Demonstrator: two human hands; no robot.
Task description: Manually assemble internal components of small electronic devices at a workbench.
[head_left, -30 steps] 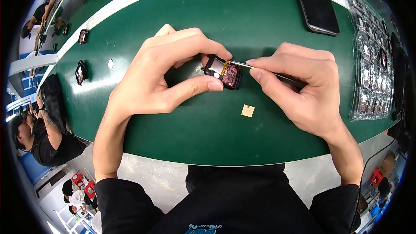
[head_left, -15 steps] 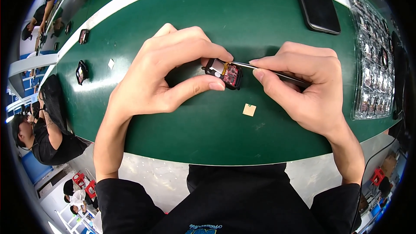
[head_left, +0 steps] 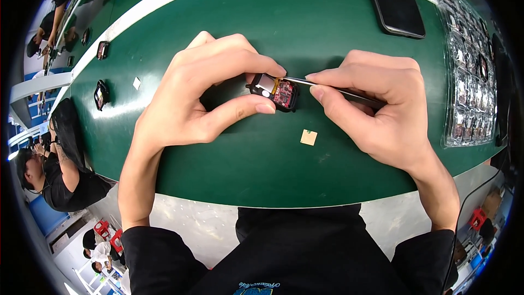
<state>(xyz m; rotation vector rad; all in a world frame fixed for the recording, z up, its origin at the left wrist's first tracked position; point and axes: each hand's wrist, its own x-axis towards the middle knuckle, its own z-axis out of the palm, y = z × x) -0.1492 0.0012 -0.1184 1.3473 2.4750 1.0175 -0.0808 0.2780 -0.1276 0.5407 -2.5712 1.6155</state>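
Observation:
Between the thumb and fingers of my left hand (head_left: 188, 95), a small black open-backed electronic device (head_left: 295, 102) is held just above the green table. Inside its casing show a red circuit board (head_left: 284, 95), a silvery rectangular part (head_left: 266, 83) and a yellowish strip between them. My right hand (head_left: 382, 93) pinches a slim metal tool like tweezers (head_left: 349, 94). Its tip meets the device's upper edge by the yellowish strip, close to my left index fingertip. Nearer me on the table lies a cream square piece (head_left: 308, 137).
At the far right a black slab like a phone (head_left: 396, 8) lies near a clear plastic tray (head_left: 448, 131) filled with several small devices. Toward the left are two black devices (head_left: 101, 95) and a small white piece (head_left: 136, 83). Another person (head_left: 65, 172) sits beyond the table's left edge.
The hands, device and tool appear slightly further left, as does everything on the table, so the view has shifted a little. Both grips look the same.

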